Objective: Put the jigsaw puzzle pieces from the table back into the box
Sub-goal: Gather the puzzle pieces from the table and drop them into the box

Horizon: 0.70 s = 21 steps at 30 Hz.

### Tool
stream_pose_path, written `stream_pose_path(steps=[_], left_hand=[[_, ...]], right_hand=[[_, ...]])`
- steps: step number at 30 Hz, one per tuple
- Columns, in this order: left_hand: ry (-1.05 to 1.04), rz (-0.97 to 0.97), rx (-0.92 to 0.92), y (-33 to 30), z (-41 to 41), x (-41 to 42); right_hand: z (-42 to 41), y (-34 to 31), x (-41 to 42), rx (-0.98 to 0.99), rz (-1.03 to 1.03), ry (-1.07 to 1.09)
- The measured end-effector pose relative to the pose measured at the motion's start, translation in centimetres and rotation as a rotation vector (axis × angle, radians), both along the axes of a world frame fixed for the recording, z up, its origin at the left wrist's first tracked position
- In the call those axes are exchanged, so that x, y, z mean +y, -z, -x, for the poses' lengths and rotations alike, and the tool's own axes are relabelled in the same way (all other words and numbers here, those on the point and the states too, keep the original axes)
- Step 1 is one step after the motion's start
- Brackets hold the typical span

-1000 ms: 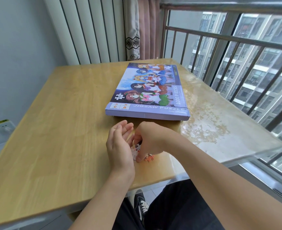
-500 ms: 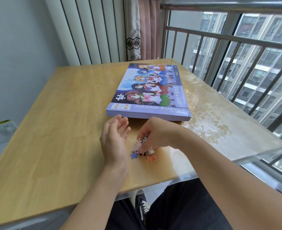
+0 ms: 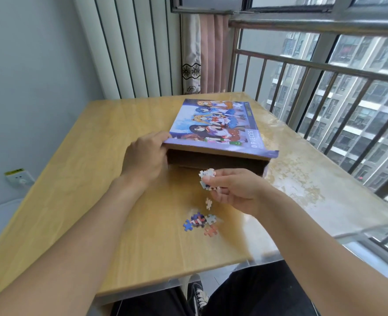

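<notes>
The puzzle box [image 3: 218,124] lies on the wooden table [image 3: 79,169], its purple picture lid tilted up at the near edge so the brown inside shows. My left hand [image 3: 146,156] grips the lid's near left corner and holds it up. My right hand [image 3: 232,190] pinches a small bunch of puzzle pieces [image 3: 206,176] just in front of the box opening. One pale piece [image 3: 208,203] hangs in the air under that hand. Several loose pieces [image 3: 200,222] lie on the table below.
A clear plastic cover lies over the table's right part [image 3: 325,197]. Window railing [image 3: 325,71] runs along the right. A curtain [image 3: 202,53] and ribbed wall panels stand behind. A wall socket [image 3: 18,177] sits low at the left. My shoe [image 3: 196,297] shows under the table edge.
My left hand went from beside the pieces to the box and lifted its lid's near edge. My right hand rose off the table with a bunch of pieces; one piece is dropping.
</notes>
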State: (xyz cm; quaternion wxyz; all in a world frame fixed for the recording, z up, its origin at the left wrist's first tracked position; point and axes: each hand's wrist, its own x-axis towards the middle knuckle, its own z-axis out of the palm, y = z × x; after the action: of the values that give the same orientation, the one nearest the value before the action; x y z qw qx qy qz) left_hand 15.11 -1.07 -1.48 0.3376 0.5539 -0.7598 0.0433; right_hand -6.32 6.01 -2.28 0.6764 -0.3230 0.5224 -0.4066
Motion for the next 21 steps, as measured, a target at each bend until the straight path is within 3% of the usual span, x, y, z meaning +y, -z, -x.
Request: stream_pose_path(steps=[3,7,14,21], left_hand=[[0.034,0.073,0.031,-3.8,1.7,-0.7],[0.046,0.109,0.028,-8.0,3.0,-1.8],[0.052,0.117,0.066,-10.2,3.6,-2.3],[0.077,0.128,0.129,-10.7,3.6,-2.7]], right_hand=[[0.0,-2.3,-1.0,-0.158,-0.017,0.086],[1.0,-7.1,-3.5,-0.221,0.004,0.205],[1.9,-11.3,-6.8,0.022,0.031,0.281],[0.9,-12.6,-9.9,-0.053,0.104,0.382]])
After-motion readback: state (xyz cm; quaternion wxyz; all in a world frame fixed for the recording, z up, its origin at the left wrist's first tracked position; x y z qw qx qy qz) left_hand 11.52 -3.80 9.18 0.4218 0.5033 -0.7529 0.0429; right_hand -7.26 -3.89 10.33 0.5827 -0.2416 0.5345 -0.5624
